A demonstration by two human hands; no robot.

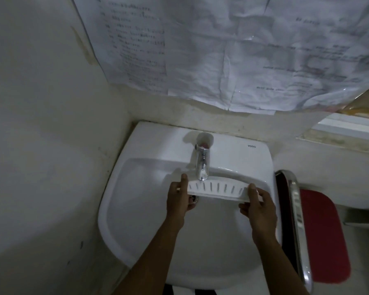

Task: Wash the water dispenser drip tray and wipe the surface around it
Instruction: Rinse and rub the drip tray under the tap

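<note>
**Drip tray held under the tap, one hand at each end**

The long white plastic drip tray with dark slots (pixel 219 189) is up over the bowl of the white ceramic wash basin (pixel 149 167), slotted face up, its back edge right below the spout of the shiny chrome tap (pixel 202 165). It tilts a little down toward the right. The left hand (pixel 179 200) is clamped on the left end, thumb on top and fingers curled underneath. The right hand (pixel 258 206) grips the right end the same way. Both forearms reach in from below, bare, angled inward. Crinkled printed paper sheets (pixel 222 52) hang on the wall above, and a red-cushioned chair with a chrome frame (pixel 320 237) sits just right of the basin.
</note>
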